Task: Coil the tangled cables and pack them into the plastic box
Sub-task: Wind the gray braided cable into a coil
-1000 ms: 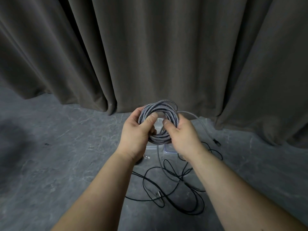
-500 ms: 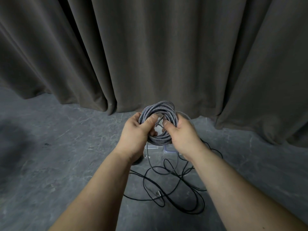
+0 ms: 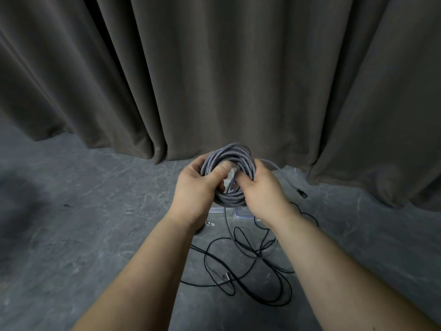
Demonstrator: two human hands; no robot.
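My left hand (image 3: pixel 198 187) is wrapped round the left side of a braided grey cable coil (image 3: pixel 229 161), thumb laid over the front of the loops and fingers curled behind them. My right hand (image 3: pixel 262 189) grips the right side of the same coil, its thumb tucked into the middle of the ring. I hold the coil up off the floor, roughly upright, with its top loops showing above both hands and its bottom arc hanging between my wrists.

From the right side of the coil a loose grey tail (image 3: pixel 282 174) runs out and down to a dark plug (image 3: pixel 301 193) lying on the floor near the curtain hem.

Directly beneath my hands sits the clear plastic box (image 3: pixel 242 212), mostly hidden by them; only its near edge and a bluish corner show, so I cannot tell what is inside.

In front of the box, between my forearms, a thin black cable (image 3: pixel 238 266) lies in a loose tangle of overlapping loops on the grey stone-patterned floor (image 3: pixel 83 223). A small metal connector (image 3: pixel 225 275) rests among those loops, on the left side.

Behind everything hangs a heavy grey-brown curtain (image 3: pixel 214 68), its folds reaching the floor.
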